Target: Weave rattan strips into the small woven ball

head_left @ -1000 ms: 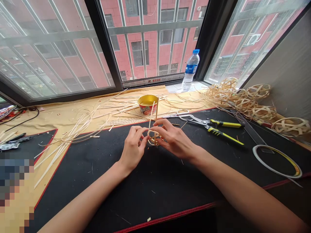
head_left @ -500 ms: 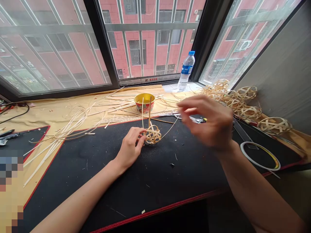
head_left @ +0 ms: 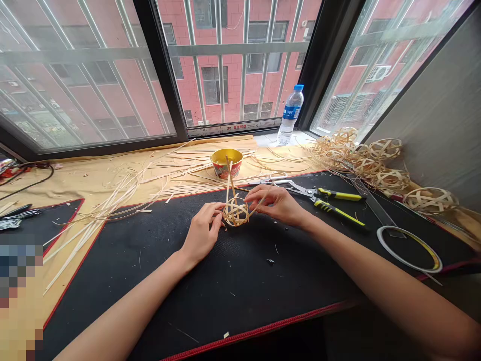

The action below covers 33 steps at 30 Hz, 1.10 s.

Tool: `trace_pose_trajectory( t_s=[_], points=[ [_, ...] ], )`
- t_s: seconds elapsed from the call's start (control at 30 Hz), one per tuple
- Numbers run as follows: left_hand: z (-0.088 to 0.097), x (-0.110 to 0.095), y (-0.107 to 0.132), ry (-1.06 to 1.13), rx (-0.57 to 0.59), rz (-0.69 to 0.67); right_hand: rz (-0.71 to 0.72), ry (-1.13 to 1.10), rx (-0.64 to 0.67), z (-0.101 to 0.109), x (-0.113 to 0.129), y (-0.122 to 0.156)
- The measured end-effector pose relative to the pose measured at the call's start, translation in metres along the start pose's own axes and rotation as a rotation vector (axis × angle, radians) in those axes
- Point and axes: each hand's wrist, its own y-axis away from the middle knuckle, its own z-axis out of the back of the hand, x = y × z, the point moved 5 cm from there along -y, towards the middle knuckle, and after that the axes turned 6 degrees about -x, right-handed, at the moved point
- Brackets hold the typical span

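Too small to read: white lettering on the blue label of a plastic water bottle (head_left: pixel 289 114), red characters on a white strip (head_left: pixel 233 128) along the window frame, and colored print on a paper cup (head_left: pixel 226 170).

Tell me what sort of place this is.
Most likely a home weaving corner set up on a deep window ledge: loose bamboo strips lie over a yellow cloth, woven openwork balls are piled by the wall, and a black desk mat sits below a barred window.
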Motion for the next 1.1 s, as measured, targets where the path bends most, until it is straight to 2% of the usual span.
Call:
trace_pose_trajectory(
  t_s=[0.2,0.33,0.43,0.57,0.73,0.9,1.1],
  points=[
    [0.007,-0.010,0.003,-0.074,-0.100,-0.056,0.235,0.097,-0.033,-0.007,0.016,0.001],
    [0.014,-0.024,0.006,-0.189,-0.196,-0.255,0.320,0.154,-0.068,-0.010,0.020,0.007],
    [0.014,-0.027,0.007,-0.211,-0.190,-0.339,0.385,0.194,-0.084,-0.011,0.022,0.010],
    [0.012,-0.026,0.007,-0.204,-0.189,-0.366,0.445,0.304,-0.077,-0.013,0.024,0.012],
    [0.011,-0.026,0.006,-0.196,-0.204,-0.390,0.483,0.392,-0.071,-0.016,0.028,0.012],
    [0.013,-0.028,0.007,-0.200,-0.227,-0.405,0.509,0.382,-0.068,-0.019,0.035,0.010],
    [0.014,-0.030,0.006,-0.222,-0.218,-0.394,0.394,0.359,-0.059,-0.023,0.034,0.011]
  ],
)
